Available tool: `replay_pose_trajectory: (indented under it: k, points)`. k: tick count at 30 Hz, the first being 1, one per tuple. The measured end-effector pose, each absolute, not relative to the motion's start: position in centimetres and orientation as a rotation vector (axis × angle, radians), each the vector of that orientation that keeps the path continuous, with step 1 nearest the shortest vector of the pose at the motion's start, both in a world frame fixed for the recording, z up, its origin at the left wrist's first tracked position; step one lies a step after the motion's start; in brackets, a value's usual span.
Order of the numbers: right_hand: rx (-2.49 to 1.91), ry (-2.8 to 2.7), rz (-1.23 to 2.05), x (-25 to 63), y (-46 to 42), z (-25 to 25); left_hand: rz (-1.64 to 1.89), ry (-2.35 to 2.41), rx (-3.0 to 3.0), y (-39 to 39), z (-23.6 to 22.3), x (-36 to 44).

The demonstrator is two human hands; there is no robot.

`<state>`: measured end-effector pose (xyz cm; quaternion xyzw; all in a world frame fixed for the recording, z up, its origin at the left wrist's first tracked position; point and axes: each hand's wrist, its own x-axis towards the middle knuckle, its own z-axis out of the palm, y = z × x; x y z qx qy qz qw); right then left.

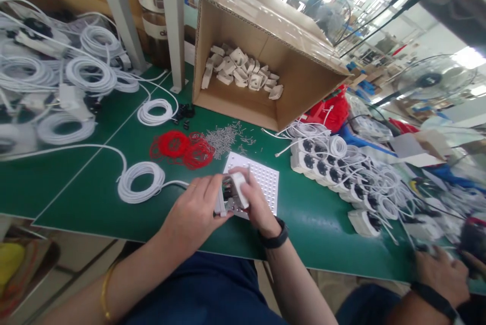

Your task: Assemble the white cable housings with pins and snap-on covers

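In front of me, above the white perforated tray, my left hand grips a white plastic housing with dark and metal parts inside. My right hand is closed on a white plastic cover, held tilted against the housing's open side. Whether the two pieces touch all along is hidden by my fingers. A white cable runs left from my left hand to a coil on the green table. Red rubber-band-like rings and a heap of small screws lie just beyond my hands.
A cardboard box on its side holds white plastic covers. Rows of white units with coiled cables stand right; more coils pile up left. Metal posts rise behind. A co-worker's hand is at lower right.
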<state>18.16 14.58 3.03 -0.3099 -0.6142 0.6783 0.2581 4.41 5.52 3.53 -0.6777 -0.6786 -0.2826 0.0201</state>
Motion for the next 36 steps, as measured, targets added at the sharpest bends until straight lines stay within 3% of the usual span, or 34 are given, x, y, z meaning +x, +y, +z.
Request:
replay_pose_trajectory:
  k: [6,16,29,32,36]
  points:
    - [-0.728,-2.137,1.475,18.4,14.3,4.8,-1.016,-2.060,-2.112,5.5,3.3,4.1]
    - [-0.886,-1.980,1.763,19.0,14.6,3.5,-1.002,-2.155,-2.164,5.4,3.3,3.9]
    - [-1.002,-2.377,1.099,16.7,12.5,4.4,-1.368,-2.221,-2.151,5.4,1.5,3.5]
    - [-0.960,-2.152,1.389,16.7,13.1,4.2,-1.611,-2.388,-2.087,5.3,0.6,3.0]
    - [-0.938,-1.679,1.970,16.5,12.9,3.0,-2.199,-2.423,-1.846,5.3,-0.5,1.7]
